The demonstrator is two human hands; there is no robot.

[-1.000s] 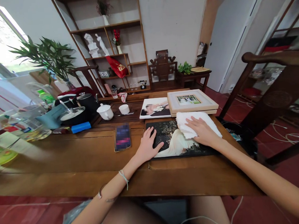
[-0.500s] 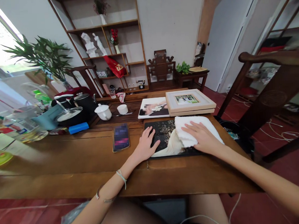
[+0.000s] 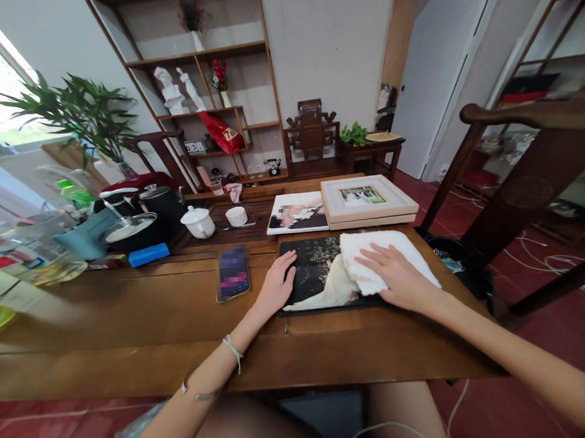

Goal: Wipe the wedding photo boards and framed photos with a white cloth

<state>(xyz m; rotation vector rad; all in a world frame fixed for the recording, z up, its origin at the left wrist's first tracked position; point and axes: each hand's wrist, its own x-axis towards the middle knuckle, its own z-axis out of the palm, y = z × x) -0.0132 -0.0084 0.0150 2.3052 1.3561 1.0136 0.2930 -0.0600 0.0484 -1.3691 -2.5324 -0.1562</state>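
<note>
A dark photo print [image 3: 314,274] lies flat on the wooden table [image 3: 129,324] in front of me. My left hand [image 3: 273,288] rests open on its left edge, fingers spread, pinning it down. My right hand [image 3: 396,273] lies flat on a folded white cloth [image 3: 382,256] that covers the print's right part. The cloth hides that side of the picture.
Behind the print sit another photo print [image 3: 297,213] and a light framed picture [image 3: 366,199]. A phone [image 3: 233,273] lies left of my left hand. Pots, a teapot [image 3: 197,222], a cup and a blue block crowd the left. A wooden chair [image 3: 534,175] stands on the right.
The print, cloth and both hands have shifted slightly left on the table. My right hand has drawn the cloth a little leftward over the print. The left hand stays pressed on the edge.
</note>
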